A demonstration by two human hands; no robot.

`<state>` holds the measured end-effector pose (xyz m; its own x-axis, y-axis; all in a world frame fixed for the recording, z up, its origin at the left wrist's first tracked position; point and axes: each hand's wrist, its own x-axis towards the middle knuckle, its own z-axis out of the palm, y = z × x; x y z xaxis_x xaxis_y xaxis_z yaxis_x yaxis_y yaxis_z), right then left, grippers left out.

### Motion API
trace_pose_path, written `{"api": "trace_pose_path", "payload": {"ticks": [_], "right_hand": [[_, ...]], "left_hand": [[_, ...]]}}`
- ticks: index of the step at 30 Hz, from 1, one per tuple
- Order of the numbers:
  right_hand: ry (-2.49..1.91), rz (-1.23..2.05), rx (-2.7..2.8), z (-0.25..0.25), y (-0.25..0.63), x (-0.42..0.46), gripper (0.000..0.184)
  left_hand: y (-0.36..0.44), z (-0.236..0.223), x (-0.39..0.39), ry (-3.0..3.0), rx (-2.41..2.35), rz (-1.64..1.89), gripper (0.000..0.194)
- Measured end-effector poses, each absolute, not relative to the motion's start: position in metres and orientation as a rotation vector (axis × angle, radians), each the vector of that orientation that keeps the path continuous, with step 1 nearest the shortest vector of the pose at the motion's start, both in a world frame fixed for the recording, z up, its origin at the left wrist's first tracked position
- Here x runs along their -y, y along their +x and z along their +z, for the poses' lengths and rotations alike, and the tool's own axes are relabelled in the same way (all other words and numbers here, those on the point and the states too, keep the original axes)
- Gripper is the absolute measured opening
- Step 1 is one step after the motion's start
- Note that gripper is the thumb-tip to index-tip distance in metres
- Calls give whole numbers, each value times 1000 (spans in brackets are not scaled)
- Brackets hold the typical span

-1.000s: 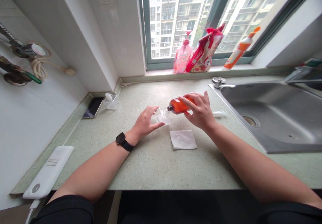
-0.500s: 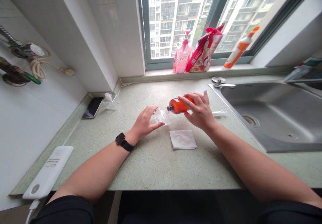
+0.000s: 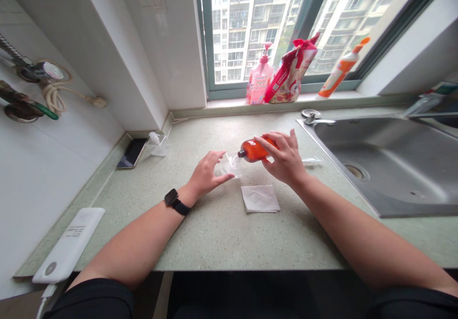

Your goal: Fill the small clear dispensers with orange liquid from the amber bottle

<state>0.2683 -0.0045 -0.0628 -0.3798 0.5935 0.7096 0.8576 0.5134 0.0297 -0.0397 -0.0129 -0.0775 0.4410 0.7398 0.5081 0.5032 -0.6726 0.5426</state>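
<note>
My right hand [image 3: 284,155] grips an orange-red bottle [image 3: 255,150] tilted onto its side, its uncapped dark neck pointing left. Just below and left of that neck is a small clear plastic container [image 3: 234,167], with something pale inside that I cannot make out. My left hand [image 3: 208,172] holds the container from the left, thumb at its near side and fingers at its far side. A folded white tissue [image 3: 260,199] lies on the counter in front of the bottle. Behind my right wrist rests a clear slim item [image 3: 312,162], partly hidden.
A steel sink [image 3: 372,212] with a small tap [image 3: 315,119] is at the right. On the left are a phone [image 3: 132,153], a clear pump-top piece [image 3: 157,143] and a white power bank [image 3: 68,245]. A pink pump bottle [image 3: 259,85] stands on the sill with other packages.
</note>
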Motion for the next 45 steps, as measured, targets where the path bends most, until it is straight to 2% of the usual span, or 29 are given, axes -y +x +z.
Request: {"api": "trace_pose_path", "payload": {"ticks": [32, 40, 45], "right_hand": [[-1184, -526, 2109, -62, 268, 5, 104], [-1183, -526, 2106, -62, 267, 5, 102], [-1176, -546, 2106, -62, 267, 5, 94]], "left_hand": [[-40, -78, 12, 2382, -1072, 1062, 71], [-40, -77, 13, 2376, -1069, 1053, 71], [-40, -77, 13, 2378, -1073, 1056, 71]]}}
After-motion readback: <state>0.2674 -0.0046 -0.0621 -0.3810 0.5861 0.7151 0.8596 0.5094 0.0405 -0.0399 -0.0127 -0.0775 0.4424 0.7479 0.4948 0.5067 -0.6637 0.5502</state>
